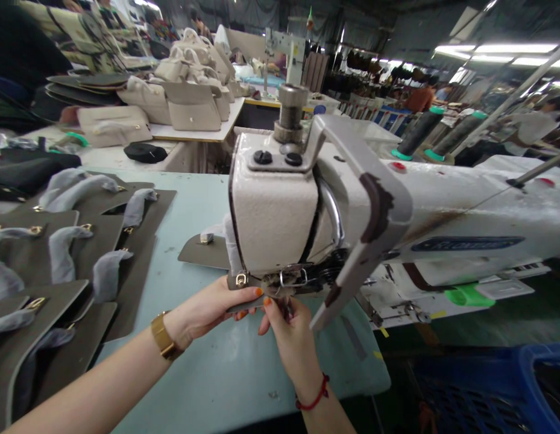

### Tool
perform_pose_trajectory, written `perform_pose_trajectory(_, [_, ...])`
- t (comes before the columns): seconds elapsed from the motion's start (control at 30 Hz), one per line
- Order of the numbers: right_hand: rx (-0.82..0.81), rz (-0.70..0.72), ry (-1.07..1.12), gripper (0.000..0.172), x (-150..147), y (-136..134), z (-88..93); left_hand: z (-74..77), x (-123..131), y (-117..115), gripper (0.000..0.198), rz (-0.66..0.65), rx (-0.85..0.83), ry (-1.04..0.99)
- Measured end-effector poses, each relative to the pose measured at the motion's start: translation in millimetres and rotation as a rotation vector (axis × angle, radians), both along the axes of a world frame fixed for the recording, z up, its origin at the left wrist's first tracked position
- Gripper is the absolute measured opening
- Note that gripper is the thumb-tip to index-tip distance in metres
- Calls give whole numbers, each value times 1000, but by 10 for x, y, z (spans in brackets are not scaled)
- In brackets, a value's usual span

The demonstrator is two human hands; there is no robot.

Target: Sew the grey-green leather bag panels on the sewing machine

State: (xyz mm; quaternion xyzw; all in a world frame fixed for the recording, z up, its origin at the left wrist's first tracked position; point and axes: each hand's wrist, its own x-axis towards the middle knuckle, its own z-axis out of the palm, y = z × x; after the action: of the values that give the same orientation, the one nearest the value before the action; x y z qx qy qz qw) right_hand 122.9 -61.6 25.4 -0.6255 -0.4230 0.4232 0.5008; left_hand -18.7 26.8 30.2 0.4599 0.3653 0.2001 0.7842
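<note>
A white industrial sewing machine point(273, 211) stands in front of me. A grey-brown leather bag panel point(202, 254) lies under its head, with a gold metal fitting and a strip of white wrapping on it. My left hand point(211, 310) grips the panel's near edge, thumb on top and fingers below. My right hand point(292, 334) is closed beside it, thumb and fingers pinched at the panel's near corner, just under the needle area. What exactly lies between the right fingers is partly hidden. The machine head hides the needle and the panel's middle.
Grey-brown leather panels point(139, 283) with wrapped gold fittings overlap on the left of the pale green table point(202, 392). Beige handbags point(191, 105) are piled on a table behind. Dark thread spools point(418, 132) stand at the back right. A blue plastic crate point(483, 386) sits lower right.
</note>
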Motion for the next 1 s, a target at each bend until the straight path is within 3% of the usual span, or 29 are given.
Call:
perform_pose_trajectory(0.23, [8, 10, -13, 47, 3, 5, -29, -38, 1, 17, 27, 23, 16, 41])
perform_pose_trajectory(0.5, [48, -35, -20, 46, 1, 66, -151, 63, 42, 25, 18, 116, 5, 53])
perform_pose_trajectory(0.77, [40, -12, 40, 44, -5, 10, -183, 87, 54, 64, 19, 118, 84, 22])
perform_pose_trajectory(1.0, [-121, 59, 69, 37, -74, -125, -277, 219, 120, 73, 15, 211, 21, 7])
